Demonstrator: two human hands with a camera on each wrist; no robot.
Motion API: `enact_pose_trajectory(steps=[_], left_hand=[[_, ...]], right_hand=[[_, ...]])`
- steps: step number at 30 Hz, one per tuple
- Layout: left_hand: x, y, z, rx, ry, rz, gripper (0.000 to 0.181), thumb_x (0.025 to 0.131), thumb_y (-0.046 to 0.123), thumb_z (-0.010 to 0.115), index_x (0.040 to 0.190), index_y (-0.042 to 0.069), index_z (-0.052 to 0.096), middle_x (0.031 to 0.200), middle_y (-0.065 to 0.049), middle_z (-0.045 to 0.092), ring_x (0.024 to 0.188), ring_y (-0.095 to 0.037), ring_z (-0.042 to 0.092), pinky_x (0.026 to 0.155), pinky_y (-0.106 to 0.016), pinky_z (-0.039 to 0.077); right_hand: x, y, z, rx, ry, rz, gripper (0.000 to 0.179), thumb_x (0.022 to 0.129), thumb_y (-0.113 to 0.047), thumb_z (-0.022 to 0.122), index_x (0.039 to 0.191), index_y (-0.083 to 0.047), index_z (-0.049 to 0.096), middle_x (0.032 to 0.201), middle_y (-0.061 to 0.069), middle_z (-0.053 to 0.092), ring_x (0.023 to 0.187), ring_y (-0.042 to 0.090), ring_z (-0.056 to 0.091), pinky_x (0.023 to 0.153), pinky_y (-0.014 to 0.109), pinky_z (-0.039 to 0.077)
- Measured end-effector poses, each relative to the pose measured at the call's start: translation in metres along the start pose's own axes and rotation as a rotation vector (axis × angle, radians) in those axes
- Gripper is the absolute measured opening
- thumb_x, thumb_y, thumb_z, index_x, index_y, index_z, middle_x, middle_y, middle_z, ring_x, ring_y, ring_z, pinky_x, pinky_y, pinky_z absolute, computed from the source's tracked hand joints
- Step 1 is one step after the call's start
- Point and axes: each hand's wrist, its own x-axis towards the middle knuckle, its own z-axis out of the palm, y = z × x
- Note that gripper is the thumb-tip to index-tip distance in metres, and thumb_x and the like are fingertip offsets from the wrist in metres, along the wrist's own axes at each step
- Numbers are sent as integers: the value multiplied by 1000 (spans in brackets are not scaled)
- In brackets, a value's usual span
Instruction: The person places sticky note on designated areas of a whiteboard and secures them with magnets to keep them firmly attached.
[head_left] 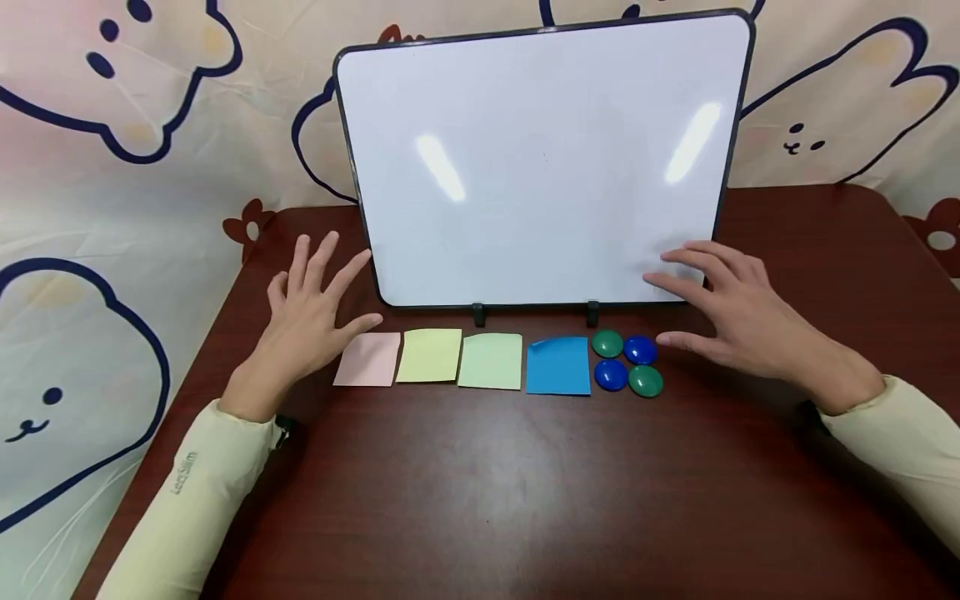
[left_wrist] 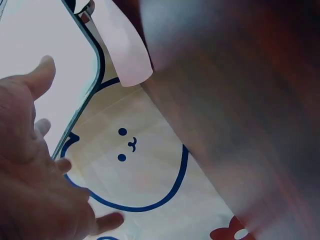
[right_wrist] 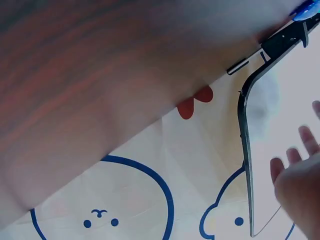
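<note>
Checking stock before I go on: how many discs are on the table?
4, clustered between the blue note and the right hand: green disc back left, blue disc back right, second blue disc front left, second green disc front right. None looks hidden.

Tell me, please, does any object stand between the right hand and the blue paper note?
Yes: four round discs, two green and two blue, lie between the right hand and the blue note.

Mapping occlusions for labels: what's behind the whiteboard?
Behind the whiteboard, a printed cloth shows past its edges, its drawings partly cut off. The table reaches back on both sides. Whatever sits directly behind the panel is covered; can't tell.
</note>
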Motion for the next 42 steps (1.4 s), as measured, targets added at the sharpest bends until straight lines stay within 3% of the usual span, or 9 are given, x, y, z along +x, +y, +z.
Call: enact_pose_trajectory(steps=[4,10,20,28,33,37,42], left_hand=[[-1,0,2,-56,-61,15,82,92,46,68,158,31,22,167,-9,1,154,-35,-12,106,-72,14],[-1,1,4,-77,-110,46,78,91,42,70,156,30,28,163,-14,14,151,-39,3,102,-71,18],[-4,-5,0,-47,-208,87,65,93,40,68,150,29,40,159,-14,24,148,-40,11,101,-63,23],[-9,-16,-7,-122,-260,90,59,95,38,66,149,29,43,155,-13,30,144,-39,18,98,-60,24],[-9,-21,-12,-137,-277,114,45,93,28,70,136,20,57,139,-14,48,132,-38,33,96,-57,27],[-8,-25,-12,-132,-310,133,31,91,20,73,120,13,66,118,-11,63,115,-32,47,94,-51,36],[-7,-28,-11,-148,-337,137,20,88,12,75,107,11,69,96,-3,65,93,-21,55,82,-40,47]], right_hand=[[3,-2,4,81,-38,-47,79,72,-33,86,143,-22,53,143,11,48,135,35,33,98,57,28],[3,-8,4,167,-119,-56,69,71,-38,89,134,-26,62,126,-2,61,122,19,42,92,44,32],[1,-13,3,212,-256,-65,55,73,-54,82,122,-34,70,117,-8,63,114,13,45,90,43,41],[1,-13,6,212,-286,-100,52,73,-58,81,120,-39,70,118,-8,60,117,14,43,92,44,37],[1,-13,5,211,-288,-121,49,73,-57,81,117,-41,71,121,-6,57,121,17,39,94,46,33],[1,-14,7,200,-286,-147,46,74,-56,81,117,-42,71,122,-5,56,121,19,38,94,46,33],[-1,-14,10,190,-280,-165,45,74,-53,82,116,-42,71,121,-6,56,120,17,38,93,45,33]])
